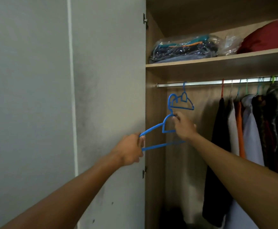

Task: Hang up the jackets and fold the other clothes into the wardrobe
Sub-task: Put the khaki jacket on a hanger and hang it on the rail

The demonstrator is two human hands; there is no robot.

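I hold an empty blue plastic hanger [165,128] in front of the open wardrobe. My left hand [130,149] grips its left end, where the shoulder arm meets the bottom bar. My right hand [183,125] pinches it near the neck, just under the hook. The hook is off the rail. Behind it, a second blue hanger [184,101] hangs bare from the metal rail [201,83]. No jacket is in my hands.
Several garments [250,138] hang on coloured hangers along the right of the rail. The shelf [217,63] above carries clothes in plastic bags [184,48] and a red bundle [267,37]. The open grey wardrobe door [108,96] stands to the left.
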